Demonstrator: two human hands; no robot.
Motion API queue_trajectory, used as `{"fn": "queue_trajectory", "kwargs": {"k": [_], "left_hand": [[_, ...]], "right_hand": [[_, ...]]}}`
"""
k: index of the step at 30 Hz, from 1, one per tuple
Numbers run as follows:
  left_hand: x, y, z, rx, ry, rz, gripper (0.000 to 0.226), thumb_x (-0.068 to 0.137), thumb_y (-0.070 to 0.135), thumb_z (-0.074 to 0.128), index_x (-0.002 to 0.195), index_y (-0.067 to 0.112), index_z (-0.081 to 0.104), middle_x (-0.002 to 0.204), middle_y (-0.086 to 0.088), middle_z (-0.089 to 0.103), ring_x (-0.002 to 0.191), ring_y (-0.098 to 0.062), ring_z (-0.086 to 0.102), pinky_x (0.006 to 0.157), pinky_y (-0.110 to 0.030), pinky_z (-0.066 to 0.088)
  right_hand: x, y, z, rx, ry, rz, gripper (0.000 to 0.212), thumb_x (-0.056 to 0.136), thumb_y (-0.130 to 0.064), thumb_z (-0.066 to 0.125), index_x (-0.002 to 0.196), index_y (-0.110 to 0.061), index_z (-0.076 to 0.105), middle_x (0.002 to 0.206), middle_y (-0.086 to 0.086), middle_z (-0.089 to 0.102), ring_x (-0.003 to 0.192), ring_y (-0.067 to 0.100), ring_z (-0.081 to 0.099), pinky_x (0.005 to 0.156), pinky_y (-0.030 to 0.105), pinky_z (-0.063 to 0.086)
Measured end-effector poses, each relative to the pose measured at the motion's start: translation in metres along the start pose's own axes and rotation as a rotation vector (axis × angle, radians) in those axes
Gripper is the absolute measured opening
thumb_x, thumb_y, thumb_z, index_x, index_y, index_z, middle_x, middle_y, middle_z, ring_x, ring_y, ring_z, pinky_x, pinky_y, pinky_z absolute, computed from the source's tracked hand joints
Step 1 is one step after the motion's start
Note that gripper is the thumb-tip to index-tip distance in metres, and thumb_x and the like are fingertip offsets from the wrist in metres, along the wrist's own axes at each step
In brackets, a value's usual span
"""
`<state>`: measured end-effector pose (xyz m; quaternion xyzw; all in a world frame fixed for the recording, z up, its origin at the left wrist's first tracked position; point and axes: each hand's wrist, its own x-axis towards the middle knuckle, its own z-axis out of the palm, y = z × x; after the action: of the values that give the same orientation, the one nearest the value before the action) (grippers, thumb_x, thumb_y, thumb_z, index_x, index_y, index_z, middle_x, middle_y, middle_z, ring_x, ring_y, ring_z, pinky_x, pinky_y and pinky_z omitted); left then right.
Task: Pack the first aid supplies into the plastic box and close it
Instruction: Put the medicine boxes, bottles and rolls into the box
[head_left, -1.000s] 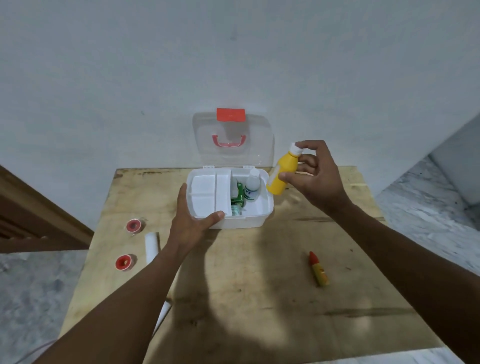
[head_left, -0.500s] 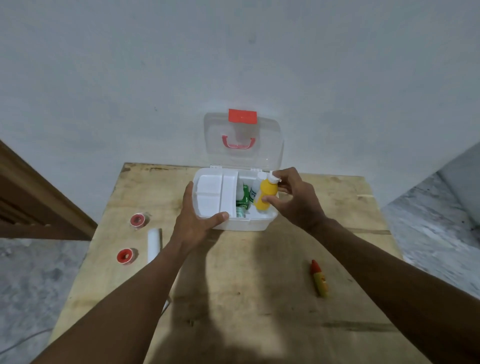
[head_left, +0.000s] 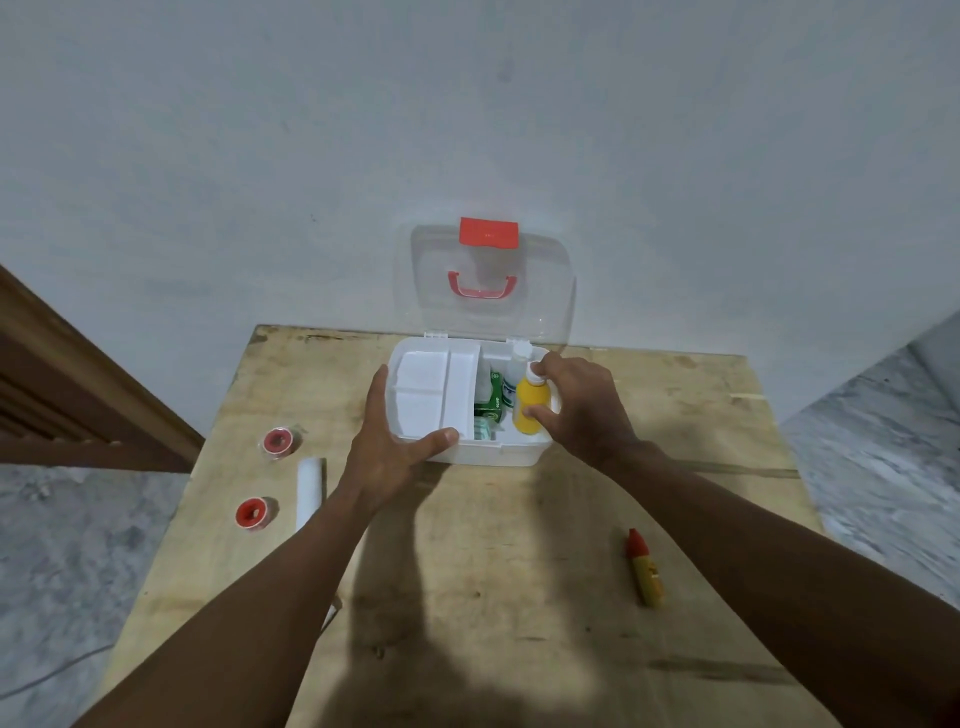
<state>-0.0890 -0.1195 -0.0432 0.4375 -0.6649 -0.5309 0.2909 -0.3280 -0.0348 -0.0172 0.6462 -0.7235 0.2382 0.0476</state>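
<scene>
A white plastic box stands open at the table's far edge, its clear lid with red latch and handle upright against the wall. My left hand grips the box's front left corner, thumb over the rim. My right hand holds a yellow bottle with a white cap, upright inside the box's right compartment. Beside it in the box are a white bottle and a green packet. A white tray insert fills the left side.
On the wooden table, two red-centred tape rolls and a white roll lie at the left. A small yellow tube with a red cap lies at the right. Floor drops off on both sides.
My right hand carried the yellow bottle from above the box's right edge down into the right compartment. The left hand stayed on the box.
</scene>
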Motion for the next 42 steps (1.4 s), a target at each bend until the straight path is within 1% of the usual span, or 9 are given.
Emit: {"fn": "queue_trajectory", "kwargs": {"k": [7,12,14,22,27,34,36,38,42], "left_hand": [[0.0,-0.001,0.001,-0.013,-0.001,0.002,0.097,0.064,0.043,0.086,0.144,0.04,0.03,0.131,0.025,0.048,0.119,0.008,0.046,0.099,-0.04,0.05],[0.0,-0.002,0.0,-0.014,-0.007,0.0,0.099,0.064,0.043,0.086,0.145,0.039,0.029,0.133,0.023,0.048,0.121,-0.003,0.049,0.099,-0.042,0.05],[0.0,-0.002,0.0,-0.009,-0.01,0.002,0.099,0.064,0.043,0.086,0.144,0.039,0.029,0.13,0.028,0.048,0.119,0.004,0.047,0.097,-0.04,0.05],[-0.001,0.001,0.0,-0.003,-0.016,0.006,0.097,0.062,0.043,0.084,0.143,0.038,0.03,0.124,0.028,0.047,0.113,0.001,0.049,0.085,-0.024,0.047],[0.001,-0.001,-0.003,0.01,-0.037,0.006,0.098,0.062,0.043,0.086,0.142,0.036,0.03,0.126,0.019,0.05,0.114,-0.006,0.05,0.091,-0.036,0.051],[0.002,-0.003,-0.003,0.047,-0.044,0.052,0.094,0.071,0.029,0.088,0.144,0.028,0.029,0.127,0.012,0.048,0.114,-0.011,0.047,0.071,-0.009,0.036],[0.003,-0.006,-0.004,0.055,-0.046,0.068,0.096,0.071,0.03,0.088,0.145,0.028,0.028,0.129,0.012,0.049,0.116,-0.014,0.048,0.075,-0.013,0.04],[0.005,-0.009,-0.006,0.049,-0.058,0.066,0.101,0.068,0.033,0.089,0.147,0.029,0.026,0.135,0.009,0.05,0.121,-0.018,0.049,0.089,-0.029,0.047],[0.006,-0.009,-0.006,0.065,-0.078,0.061,0.104,0.069,0.035,0.088,0.149,0.028,0.022,0.136,0.009,0.047,0.121,-0.015,0.046,0.103,-0.044,0.045]], "right_hand": [[0.002,-0.005,0.002,-0.078,-0.068,0.067,0.047,0.058,-0.014,0.083,0.097,-0.008,0.058,0.082,0.011,0.067,0.078,0.037,0.06,0.066,0.043,0.051],[0.001,-0.015,0.003,-0.129,-0.057,0.106,0.054,0.049,-0.008,0.084,0.094,-0.009,0.054,0.07,0.007,0.061,0.069,0.035,0.057,0.059,0.036,0.045],[-0.001,-0.017,0.004,-0.142,-0.047,0.11,0.059,0.045,-0.008,0.085,0.094,-0.009,0.052,0.069,0.007,0.059,0.066,0.035,0.056,0.056,0.035,0.045],[-0.011,-0.019,-0.004,-0.07,0.003,0.178,0.044,0.062,-0.012,0.085,0.099,-0.006,0.062,0.084,0.012,0.064,0.075,0.035,0.058,0.06,0.037,0.046],[-0.014,-0.026,-0.004,-0.06,-0.02,0.243,0.045,0.065,-0.011,0.082,0.105,-0.007,0.061,0.088,0.014,0.063,0.078,0.037,0.058,0.063,0.038,0.047],[-0.017,-0.037,-0.008,-0.003,-0.094,0.362,0.048,0.079,-0.017,0.074,0.123,-0.008,0.056,0.107,0.018,0.062,0.098,0.038,0.057,0.08,0.042,0.049],[-0.02,-0.042,-0.01,0.025,-0.071,0.428,0.048,0.084,-0.023,0.07,0.127,-0.009,0.054,0.111,0.017,0.063,0.104,0.036,0.057,0.084,0.039,0.046],[-0.027,-0.05,-0.013,0.026,-0.036,0.514,0.046,0.088,-0.025,0.068,0.128,-0.007,0.054,0.113,0.018,0.063,0.106,0.035,0.056,0.087,0.039,0.045],[-0.061,-0.062,-0.018,-0.018,-0.006,0.635,0.038,0.091,-0.026,0.066,0.123,-0.008,0.056,0.114,0.016,0.062,0.107,0.034,0.058,0.09,0.042,0.048]]}}
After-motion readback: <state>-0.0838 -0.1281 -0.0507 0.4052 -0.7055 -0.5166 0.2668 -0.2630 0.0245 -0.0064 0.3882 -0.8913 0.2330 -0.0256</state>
